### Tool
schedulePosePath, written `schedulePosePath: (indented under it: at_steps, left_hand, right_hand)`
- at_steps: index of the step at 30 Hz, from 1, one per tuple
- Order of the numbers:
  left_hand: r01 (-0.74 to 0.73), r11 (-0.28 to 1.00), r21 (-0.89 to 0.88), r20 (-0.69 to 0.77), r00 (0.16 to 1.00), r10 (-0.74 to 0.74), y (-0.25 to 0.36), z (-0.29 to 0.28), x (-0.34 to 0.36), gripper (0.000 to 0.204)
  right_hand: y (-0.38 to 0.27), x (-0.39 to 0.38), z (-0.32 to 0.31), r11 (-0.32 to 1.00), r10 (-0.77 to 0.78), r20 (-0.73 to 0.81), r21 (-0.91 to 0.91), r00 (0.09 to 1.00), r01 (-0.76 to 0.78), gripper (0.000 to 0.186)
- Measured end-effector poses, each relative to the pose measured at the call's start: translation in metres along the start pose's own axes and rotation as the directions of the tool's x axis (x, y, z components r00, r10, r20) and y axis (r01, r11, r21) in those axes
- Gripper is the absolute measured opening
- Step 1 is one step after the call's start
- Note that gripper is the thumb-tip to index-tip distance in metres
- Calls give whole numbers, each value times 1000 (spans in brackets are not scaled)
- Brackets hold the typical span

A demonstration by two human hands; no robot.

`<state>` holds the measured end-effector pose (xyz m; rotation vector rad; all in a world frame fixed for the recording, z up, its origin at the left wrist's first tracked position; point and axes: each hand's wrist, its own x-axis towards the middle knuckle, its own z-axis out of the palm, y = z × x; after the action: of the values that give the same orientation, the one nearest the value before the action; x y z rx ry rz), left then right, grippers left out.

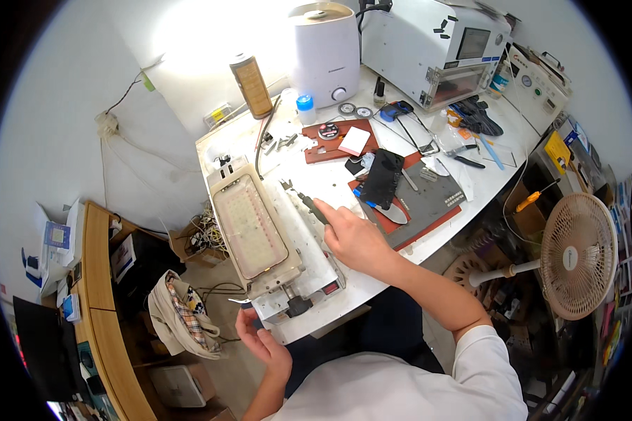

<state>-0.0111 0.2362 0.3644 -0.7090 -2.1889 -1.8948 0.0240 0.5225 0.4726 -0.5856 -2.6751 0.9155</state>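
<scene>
A pale separator machine [291,242] with a clear-matted plate [249,221] in a metal frame sits at the desk's left front. My right hand [351,238] grips a dark-handled tool [312,207], its metal tip over the machine's back right edge. My left hand [260,337] is curled at the machine's front left corner, by a dark knob [298,305]; it holds something dark with a thin silvery part, which I cannot make out. A dark phone [380,179] lies right of my right hand on a grey mat [435,200], with small tools around it.
The white desk [309,168] also holds a humidifier [324,59], a tall can [251,88], a white boxy machine [428,52], pliers [468,161] and several tools. A fan [569,256] stands at right; a wooden cabinet [102,309] and a cloth bag [179,312] are at left.
</scene>
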Motion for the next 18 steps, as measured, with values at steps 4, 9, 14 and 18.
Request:
schedulePosePath:
  at_steps: [4,9,14,18]
  left_hand:
    - [-105,994,-33,52,993,107,-11,-2,6,55]
    - [-133,985,-114,52,989,139,-14,-9,11,55]
    - [-112,988,-108,-1,994,112,-14,-3,16,56]
    - [-135,988,-77,31,990,138,-11,-3,18,56]
  right_hand:
    - [-2,-14,-6,996,62,23,65,998,-64,55]
    - [9,-41,-27,976,74,65,202,995,-86,55]
    - [0,-41,-35,943,45,79,326,996,-68,54]
    - [1,-6,-19,954,-4,24,299,1000,-3,54]
